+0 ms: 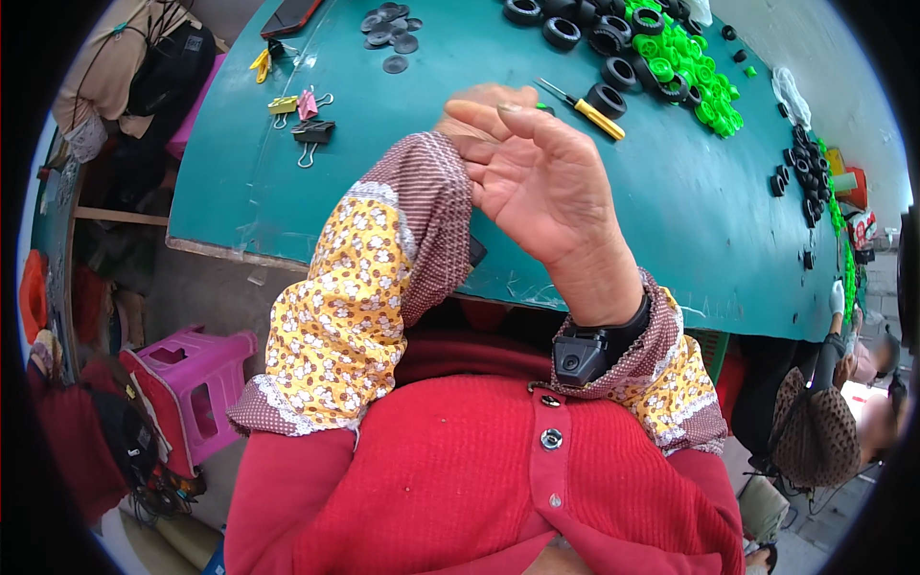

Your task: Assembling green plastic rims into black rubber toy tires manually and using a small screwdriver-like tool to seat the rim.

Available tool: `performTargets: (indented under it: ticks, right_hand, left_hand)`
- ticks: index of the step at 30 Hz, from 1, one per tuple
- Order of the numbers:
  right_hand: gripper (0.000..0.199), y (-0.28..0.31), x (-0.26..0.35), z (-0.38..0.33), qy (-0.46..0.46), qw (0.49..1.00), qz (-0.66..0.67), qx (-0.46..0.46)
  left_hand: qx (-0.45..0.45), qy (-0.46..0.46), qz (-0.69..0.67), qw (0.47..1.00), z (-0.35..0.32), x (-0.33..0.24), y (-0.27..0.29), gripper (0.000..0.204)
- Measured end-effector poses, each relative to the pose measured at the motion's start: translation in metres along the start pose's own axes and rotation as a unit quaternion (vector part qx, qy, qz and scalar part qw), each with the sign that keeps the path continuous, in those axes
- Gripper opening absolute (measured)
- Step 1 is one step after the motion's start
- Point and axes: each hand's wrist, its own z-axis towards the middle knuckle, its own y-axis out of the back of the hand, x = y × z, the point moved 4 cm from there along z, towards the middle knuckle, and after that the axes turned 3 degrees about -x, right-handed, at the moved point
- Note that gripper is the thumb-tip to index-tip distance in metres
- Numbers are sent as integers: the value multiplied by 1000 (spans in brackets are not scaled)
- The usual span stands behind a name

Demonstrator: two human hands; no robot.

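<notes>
My left hand reaches over the green table mat, partly covered by my right hand; its fingers are mostly hidden. My right hand is open in front of it, palm upward and thumb apart. Its fingertips lie against the left hand and wrist, beside the end of the yellow flowered oversleeve. I see nothing held in the right palm. Just beyond the hands lies a screwdriver with a yellow handle. A small black camera is strapped to my right wrist.
Black rubber tyres and bright green plastic wheels are heaped at the far right. Grey discs, binder clips and a phone lie at the left. A pink stool stands left; another person sits right.
</notes>
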Motion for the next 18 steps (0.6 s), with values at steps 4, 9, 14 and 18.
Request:
performTargets:
  ticks: [4, 9, 14, 18]
  right_hand:
    - [44, -4, -3, 0, -47, 998, 38, 33]
    - [41, -24, -17, -6, -25, 991, -106, 79]
    - [33, -15, -2, -8, -23, 992, -118, 49]
    - [17, 5, 62, -23, 268, 880, -390, -45]
  left_hand:
    - [5, -56, -36, 998, -2, -2, 14, 19]
    - [-29, -171, -199, 965, -2, -3, 26, 25]
    - [-36, -169, -324, 930, -1, -1, 26, 24]
    - [-75, -126, -364, 920, -1, 8, 45, 19]
